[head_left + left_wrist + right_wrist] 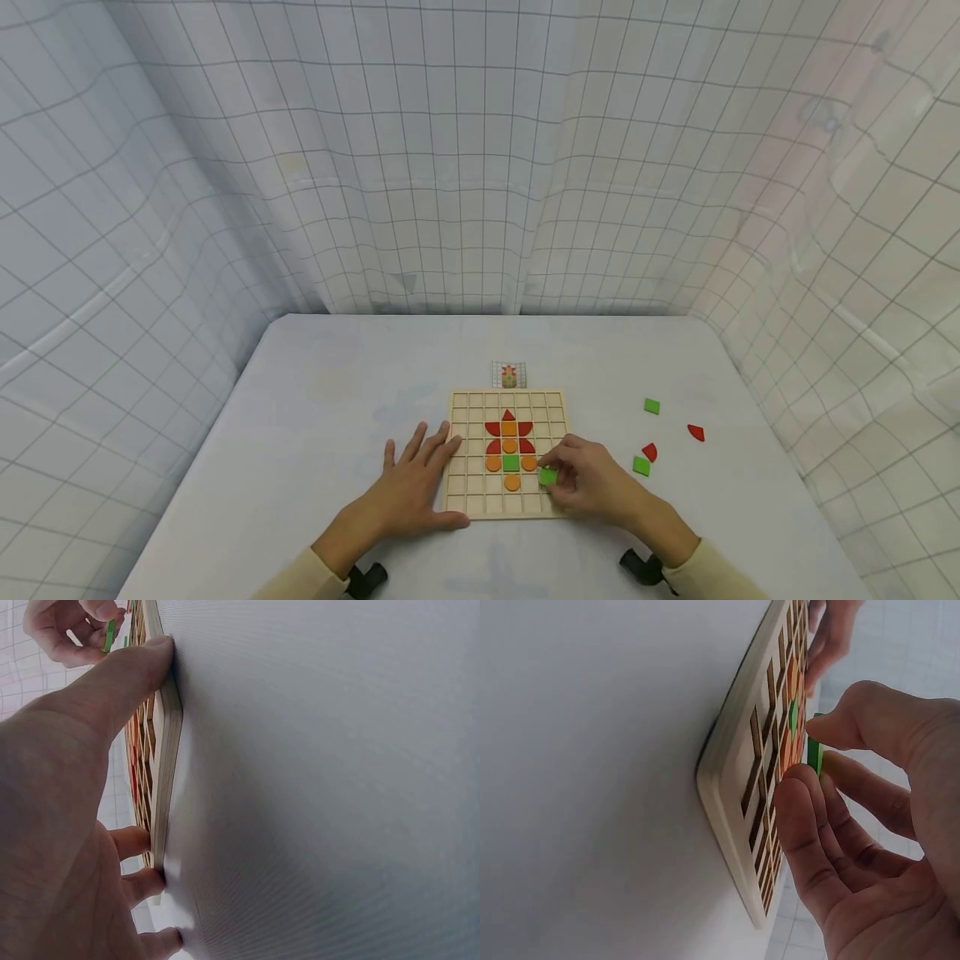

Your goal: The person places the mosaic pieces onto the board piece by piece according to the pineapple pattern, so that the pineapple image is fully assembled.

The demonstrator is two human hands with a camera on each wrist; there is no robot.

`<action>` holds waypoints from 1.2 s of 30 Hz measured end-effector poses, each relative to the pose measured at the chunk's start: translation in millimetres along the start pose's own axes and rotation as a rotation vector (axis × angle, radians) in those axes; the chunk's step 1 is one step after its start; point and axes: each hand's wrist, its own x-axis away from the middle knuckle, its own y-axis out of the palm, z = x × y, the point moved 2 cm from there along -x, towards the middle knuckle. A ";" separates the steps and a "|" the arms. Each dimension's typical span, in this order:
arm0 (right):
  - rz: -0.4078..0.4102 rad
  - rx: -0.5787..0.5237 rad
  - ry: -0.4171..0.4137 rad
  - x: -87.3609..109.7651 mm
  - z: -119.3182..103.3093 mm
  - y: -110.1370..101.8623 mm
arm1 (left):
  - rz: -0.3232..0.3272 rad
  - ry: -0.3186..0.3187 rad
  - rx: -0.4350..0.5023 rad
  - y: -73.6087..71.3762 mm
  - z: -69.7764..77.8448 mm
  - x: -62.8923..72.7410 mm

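A wooden grid board [468,483] lies on the table, with red, orange and green pieces set in its middle cells. My right hand [596,483] pinches a green square tile [548,477] between thumb and fingers, over the board's right side. The right wrist view shows that green tile [815,746] held edge-on, just off the grid. Fingers spread, my left hand [408,492] rests at the board's left edge, its thumb at the near left corner. In the left wrist view, the left thumb [112,686] presses on the board's rim [169,750].
A small pattern card [509,375] lies just beyond the board's far edge. To the right are loose green squares [652,406] and red quarter-round pieces [696,432] on the white table [337,375]. Grid-patterned white curtains [450,167] surround the table.
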 end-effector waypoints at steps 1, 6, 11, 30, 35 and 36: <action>-0.010 -0.003 -0.006 -0.9 -0.6 1.8 | 0.001 0.001 0.000 0.0 0.0 0.0; -0.062 -0.010 -0.052 -3.6 -1.5 9.5 | 0.002 0.004 0.003 0.2 0.0 0.5; -0.051 -0.009 -0.149 -4.3 4.3 16.5 | -0.001 0.007 0.004 0.2 0.2 1.1; -0.051 0.072 -0.131 -12.3 -10.1 15.9 | -0.004 0.016 0.007 -2.2 -0.3 2.8; -0.049 0.084 -0.142 -12.1 -8.6 16.5 | -0.007 0.015 0.007 -1.8 -0.4 2.3; -0.049 0.083 -0.144 -11.9 -8.8 16.2 | -0.009 0.015 0.006 -1.6 -0.4 2.3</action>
